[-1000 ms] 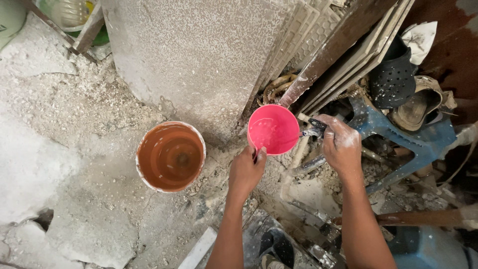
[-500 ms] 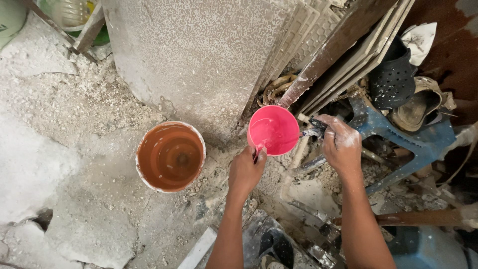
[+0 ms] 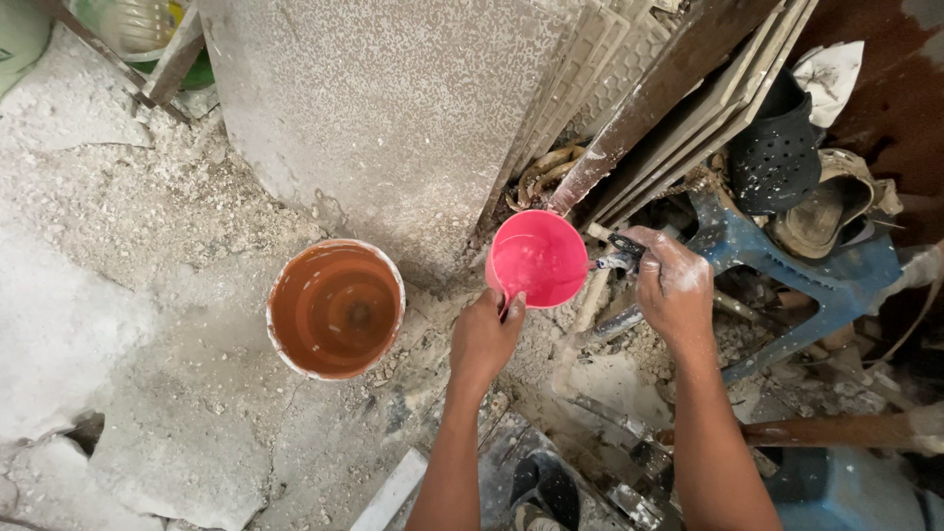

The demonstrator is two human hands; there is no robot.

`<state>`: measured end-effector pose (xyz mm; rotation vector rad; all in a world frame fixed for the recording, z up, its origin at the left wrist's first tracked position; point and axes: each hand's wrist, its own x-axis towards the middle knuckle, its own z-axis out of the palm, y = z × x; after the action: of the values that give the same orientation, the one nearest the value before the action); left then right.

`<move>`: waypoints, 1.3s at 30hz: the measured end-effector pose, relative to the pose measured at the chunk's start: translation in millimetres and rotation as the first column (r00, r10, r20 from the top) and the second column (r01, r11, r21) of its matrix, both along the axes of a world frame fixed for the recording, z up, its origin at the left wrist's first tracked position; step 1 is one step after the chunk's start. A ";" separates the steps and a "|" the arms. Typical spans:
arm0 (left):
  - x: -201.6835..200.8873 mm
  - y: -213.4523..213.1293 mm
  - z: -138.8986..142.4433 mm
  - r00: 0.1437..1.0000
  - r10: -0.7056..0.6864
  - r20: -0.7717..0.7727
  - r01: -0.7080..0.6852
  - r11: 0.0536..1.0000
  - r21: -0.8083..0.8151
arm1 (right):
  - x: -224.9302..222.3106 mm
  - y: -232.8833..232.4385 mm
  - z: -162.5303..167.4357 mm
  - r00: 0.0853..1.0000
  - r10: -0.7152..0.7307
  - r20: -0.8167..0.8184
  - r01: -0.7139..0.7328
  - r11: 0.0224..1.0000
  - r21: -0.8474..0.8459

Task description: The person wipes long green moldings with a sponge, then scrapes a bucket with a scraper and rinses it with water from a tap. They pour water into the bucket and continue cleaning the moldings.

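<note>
A grey speckled stone slab [image 3: 393, 118] leans upright across the upper centre of the frame, with ribbed tiles [image 3: 600, 88] and a paint-streaked plank [image 3: 669, 98] stacked against it at upper right. Below, on the rubble-strewn concrete floor [image 3: 147, 295], stands an orange bucket [image 3: 336, 310] left of centre, holding murky brownish liquid. Just right of centre, the left hand [image 3: 484, 339] holds a pink plastic cup [image 3: 538, 259] by its near rim, fingers curled and pinched on the edge, the cup mouth tilted toward the camera. The right hand [image 3: 674, 285], dusted white, has its fingers closed around a dark tap handle [image 3: 621, 254] that touches the cup's right rim.

Good practice, as a judgement: keep the cup rim pressed directly under the outlet and level it as it fills; turn the tap gradually so the flow does not splash; grip the rim firmly, since the weight will grow.

The outlet itself is hidden behind the cup rim and fingers, and whether water runs cannot be told. The cup's fill level is hard to read. A blue plastic stool [image 3: 787, 265] and dark sandal [image 3: 777, 147] at right are partly buried in clutter; the person's foot at the bottom edge is cut off.
</note>
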<state>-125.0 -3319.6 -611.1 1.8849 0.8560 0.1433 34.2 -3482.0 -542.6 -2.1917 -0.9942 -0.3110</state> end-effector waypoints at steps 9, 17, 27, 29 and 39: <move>1.1 1.9 0.8 0.995 -0.025 -0.092 0.023 1.000 -0.021 | 1.3 -0.5 -2.6 0.999 -0.019 -0.036 0.018 1.000 -0.025; -0.2 -0.6 -3.5 1.000 0.016 -0.016 -0.016 1.000 -0.005 | -1.5 -0.6 2.9 0.999 0.037 0.012 -0.037 0.999 0.022; 0.8 -2.2 -15.9 0.998 0.016 0.055 -0.020 0.997 0.076 | 3.7 -4.2 3.2 0.996 0.061 -0.066 -0.060 0.998 0.019; 0.7 -2.5 -16.6 0.999 0.020 0.043 -0.023 0.996 0.084 | 5.1 -4.7 2.9 0.992 0.116 -0.041 -0.114 0.992 0.061; -1.3 0.7 -7.5 0.999 0.008 -0.045 -0.007 1.000 0.013 | 6.0 -3.7 3.9 0.988 0.123 -0.095 -0.117 0.991 0.067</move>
<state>-126.3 -3318.9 -618.6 1.9030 0.8945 0.1119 40.2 -3485.7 -538.7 -2.0619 -1.0426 -0.1736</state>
